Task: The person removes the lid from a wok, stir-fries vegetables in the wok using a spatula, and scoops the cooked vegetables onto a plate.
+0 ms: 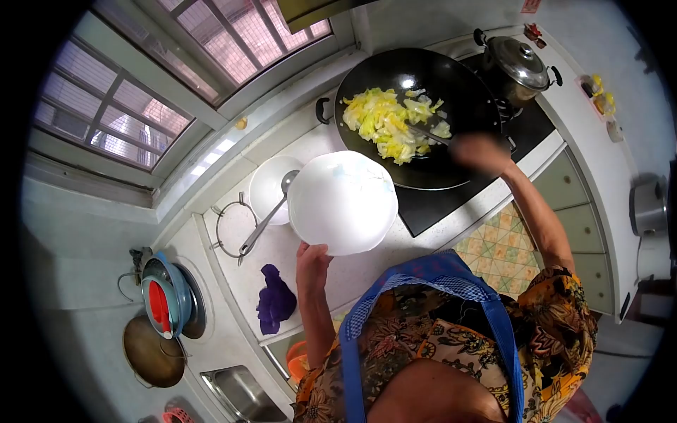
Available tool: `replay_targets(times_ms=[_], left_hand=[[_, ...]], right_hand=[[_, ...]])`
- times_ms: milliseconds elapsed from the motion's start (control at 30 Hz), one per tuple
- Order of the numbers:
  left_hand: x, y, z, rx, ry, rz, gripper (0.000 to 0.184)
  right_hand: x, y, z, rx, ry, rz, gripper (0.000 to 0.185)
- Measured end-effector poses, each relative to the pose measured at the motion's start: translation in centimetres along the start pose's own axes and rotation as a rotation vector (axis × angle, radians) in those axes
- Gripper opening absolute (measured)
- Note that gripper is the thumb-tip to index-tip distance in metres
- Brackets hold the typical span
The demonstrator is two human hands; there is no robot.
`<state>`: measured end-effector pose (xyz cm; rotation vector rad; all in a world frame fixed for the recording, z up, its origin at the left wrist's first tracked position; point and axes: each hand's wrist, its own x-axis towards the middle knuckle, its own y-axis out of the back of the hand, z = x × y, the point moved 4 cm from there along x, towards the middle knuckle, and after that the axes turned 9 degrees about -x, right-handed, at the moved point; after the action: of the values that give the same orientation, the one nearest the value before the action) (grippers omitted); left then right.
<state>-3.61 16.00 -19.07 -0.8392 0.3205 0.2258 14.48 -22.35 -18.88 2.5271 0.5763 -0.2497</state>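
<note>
My left hand (314, 262) grips the lower rim of a large white bowl (343, 204), tilted beside the near left edge of the wok. Over the right side of the black wok (416, 67), my right hand (481, 153) is blurred but closed around the handle of a spatula (431, 135). The spatula's head is hidden among chopped cabbage (384, 123), yellow and pale green, heaped in the left part of the wok. Partly behind the large bowl sits a smaller white bowl (264, 187), with a metal ladle (262, 227) lying across it.
A lidded steel pot (518, 62) stands behind the wok on the stove. Left on the counter are a wire ring stand (236, 224) and a purple cloth (275, 302). Farther left are stacked basins (169, 299), a brown pan (151, 352) and a steel sink (243, 398).
</note>
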Motion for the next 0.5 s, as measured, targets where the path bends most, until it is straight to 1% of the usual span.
replay_targets(times_ms=[33,67,133,167,233,267,500], left_hand=[[0.1,-0.3,0.1,0.005,0.011,0.001,0.051],[0.2,-0.7,0.2,0.009,0.021,0.003,0.050],[0.3,-1.3,0.4,-0.007,0.012,-0.007,0.050],[0.4,-1.5,0.4,-0.023,0.008,-0.015,0.049],[0.8,-1.5,0.4,-0.019,0.022,-0.036,0.049],[1.0,-1.6,0.4,-0.013,0.037,-0.057,0.049],[3.1,-3.8,-0.4,-0.032,0.062,-0.129,0.041]], right_hand=[[0.0,-0.1,0.2,0.087,-0.036,-0.011,0.019],[-0.4,-0.1,0.1,0.085,-0.032,-0.008,0.019],[-1.7,-0.2,-0.2,0.271,-0.182,0.027,0.023],[-2.1,-0.1,-0.1,0.270,-0.181,0.027,0.023],[-3.1,0.6,-1.0,0.207,-0.085,0.012,0.028],[-3.8,1.0,-1.1,0.262,-0.204,0.032,0.030],[-6.4,4.6,-3.8,0.210,-0.161,0.092,0.030]])
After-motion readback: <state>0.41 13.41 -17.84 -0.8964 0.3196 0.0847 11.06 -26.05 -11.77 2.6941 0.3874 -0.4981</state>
